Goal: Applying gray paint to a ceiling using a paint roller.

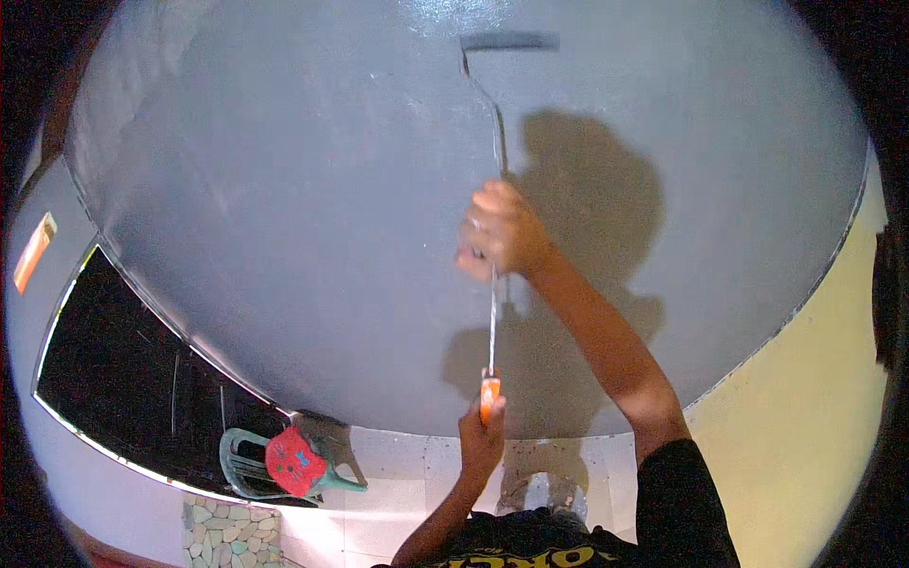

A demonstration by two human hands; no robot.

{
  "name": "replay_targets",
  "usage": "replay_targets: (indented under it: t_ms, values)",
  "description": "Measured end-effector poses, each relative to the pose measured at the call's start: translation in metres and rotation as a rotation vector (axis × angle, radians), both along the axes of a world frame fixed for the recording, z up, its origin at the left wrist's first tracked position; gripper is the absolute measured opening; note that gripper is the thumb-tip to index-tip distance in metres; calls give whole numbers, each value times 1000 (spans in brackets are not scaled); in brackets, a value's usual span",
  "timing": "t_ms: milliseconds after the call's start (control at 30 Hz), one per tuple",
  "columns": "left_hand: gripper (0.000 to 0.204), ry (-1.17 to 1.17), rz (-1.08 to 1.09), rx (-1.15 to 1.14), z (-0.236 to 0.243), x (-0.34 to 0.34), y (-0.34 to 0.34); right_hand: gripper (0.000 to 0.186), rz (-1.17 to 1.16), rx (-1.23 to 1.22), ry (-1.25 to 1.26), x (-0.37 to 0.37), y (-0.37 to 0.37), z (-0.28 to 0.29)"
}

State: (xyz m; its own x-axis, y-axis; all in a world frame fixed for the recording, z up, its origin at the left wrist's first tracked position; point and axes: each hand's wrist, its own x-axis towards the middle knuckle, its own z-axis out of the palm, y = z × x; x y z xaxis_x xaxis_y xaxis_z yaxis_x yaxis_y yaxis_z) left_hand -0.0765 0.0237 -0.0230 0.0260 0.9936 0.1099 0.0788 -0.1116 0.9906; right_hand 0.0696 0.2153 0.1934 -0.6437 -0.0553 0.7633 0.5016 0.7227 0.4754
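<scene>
Paint roller (508, 42) on a long pole (492, 312), pressed against the grey wall (284, 208) high up, near the top of the view; roller sleeve lies horizontal, wire frame bends down to the pole

Right hand (500, 232): closed around the upper part of the pole, arm stretched up. Left hand (483, 431): closed around the orange grip (489, 388) at the pole's lower end

Handling, as judged: pole looks thin and stiff, light in itself, but the wet sleeve far out at the tip would make it top-heavy and prone to wobble. Two spread holds, one at the orange grip and one well up the shaft, suit it. Bare metal shaft may be slick, more so if paint runs down it. Sleeve is soft; wire frame could flex under hard pressure

Nearby: green plastic chair (248, 464) with a red piece (292, 461) on it, low left by a dark opening (123, 379); yellow wall (814, 426) at right

Hard to read: fingers of the right hand blurred; the hand's shadow (587, 189) darkens the wall behind it, so wet and dry paint cannot be told apart there. What the red piece is, unclear. Floor mostly cut off at the lower edge, corners black
</scene>
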Motion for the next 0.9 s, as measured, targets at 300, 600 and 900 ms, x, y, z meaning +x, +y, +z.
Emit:
replay_targets:
  t_ms: [300, 600, 900]
  values:
    - [35, 1, 80, 20, -50, -1, -25, 20, 92, 59, 101, -10, -2, -64]
    - [29, 28, 89, 16, 15, -29, 0, 19, 62, 80, 88, -27, 2, -12]
    - [33, 9, 87, -45, -29, -43, -28, 17, 60, -25, 80, -44, -2, -60]
